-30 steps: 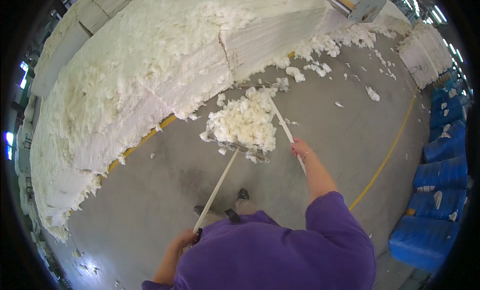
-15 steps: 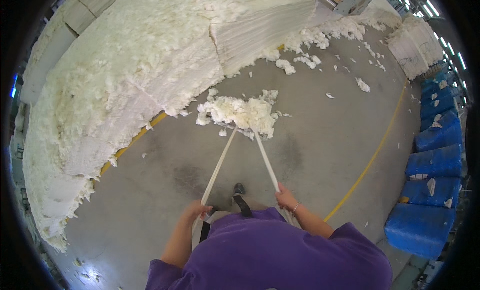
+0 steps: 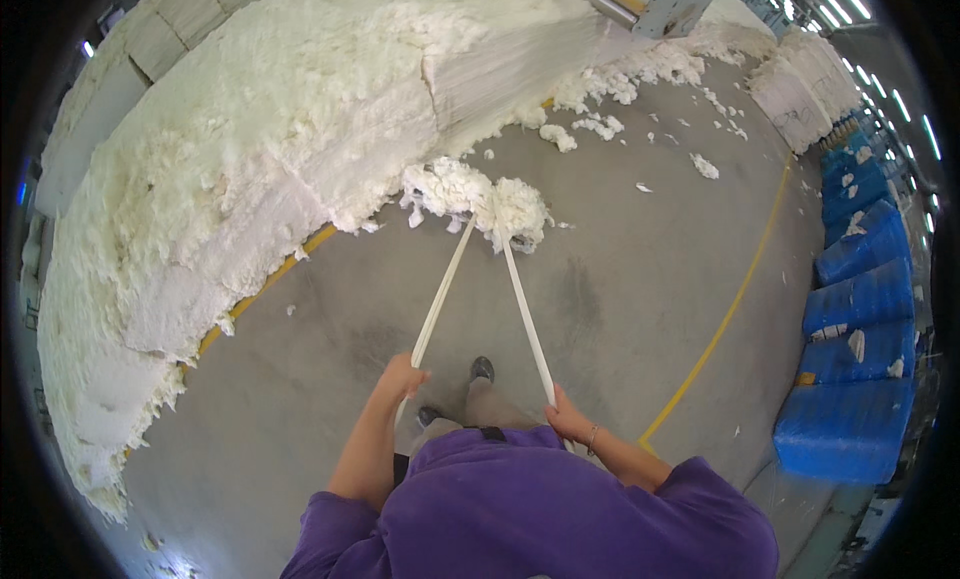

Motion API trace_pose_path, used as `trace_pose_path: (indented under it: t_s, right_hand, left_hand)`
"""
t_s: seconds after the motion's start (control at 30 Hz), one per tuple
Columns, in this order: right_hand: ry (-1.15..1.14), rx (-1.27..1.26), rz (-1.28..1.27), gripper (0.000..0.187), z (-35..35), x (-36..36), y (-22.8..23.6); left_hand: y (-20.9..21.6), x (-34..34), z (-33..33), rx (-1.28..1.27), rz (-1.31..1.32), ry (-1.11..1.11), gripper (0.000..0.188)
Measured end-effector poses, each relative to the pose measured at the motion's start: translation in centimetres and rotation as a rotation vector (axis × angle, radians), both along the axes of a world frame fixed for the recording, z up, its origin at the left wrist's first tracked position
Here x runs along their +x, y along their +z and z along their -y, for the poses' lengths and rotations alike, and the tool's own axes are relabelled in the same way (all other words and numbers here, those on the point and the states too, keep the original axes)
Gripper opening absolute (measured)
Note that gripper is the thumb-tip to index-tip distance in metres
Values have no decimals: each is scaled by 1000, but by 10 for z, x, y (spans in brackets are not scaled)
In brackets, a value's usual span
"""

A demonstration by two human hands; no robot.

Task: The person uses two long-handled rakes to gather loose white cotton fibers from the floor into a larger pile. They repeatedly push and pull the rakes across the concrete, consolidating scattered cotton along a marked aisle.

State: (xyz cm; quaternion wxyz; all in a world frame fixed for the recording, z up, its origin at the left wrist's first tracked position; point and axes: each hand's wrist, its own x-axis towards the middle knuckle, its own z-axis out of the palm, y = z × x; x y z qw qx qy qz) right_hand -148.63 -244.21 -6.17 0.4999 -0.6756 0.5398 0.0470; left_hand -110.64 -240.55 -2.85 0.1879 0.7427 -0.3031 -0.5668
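My left hand (image 3: pixel 405 376) is closed around a long pale pole (image 3: pixel 444 289) that slants away from me. A second pale pole (image 3: pixel 529 327) is gripped in my right hand (image 3: pixel 568 419), close to my waist. The far ends of both poles meet a loose heap of white cotton fluff (image 3: pixel 515 211) on the floor. Their tips are hidden in or behind the fluff. The heap lies beside the torn lower edge of a long bank of cotton bales (image 3: pixel 250 169).
Blue-wrapped bales (image 3: pixel 845 429) line the right side. A machine part with a roller (image 3: pixel 670 9) stands over the far end of the cotton bank. Cotton scraps (image 3: pixel 704 166) dot the grey floor, and a yellow line (image 3: pixel 730 319) curves along the right.
The cotton heap has moved away from me and bunched up closer to the bale bank. My left hand has gone forward, the right slightly back. Both my shoes now show more fully.
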Motion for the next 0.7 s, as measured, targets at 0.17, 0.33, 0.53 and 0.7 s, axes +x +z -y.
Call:
trace_pose_path:
  t_s: [0.17, 0.33, 0.53, 0.7]
  right_hand:
    - [-62, -38, 78, 63, -41, 25, 65]
    - [-140, -10, 176, 64, -52, 63, 126]
    - [-136, 11, 219, 67, -19, 101, 158]
    - [0, -724, 281, 60, 109, 163, 157]
  left_hand:
    - [55, 7, -57, -112, 76, 85, 27]
    - [104, 23, -99, -233, 206, 122, 34]
    - [136, 63, -106, -380, 308, 267, 39]
    - [157, 116, -74, -383, 258, 460, 41]
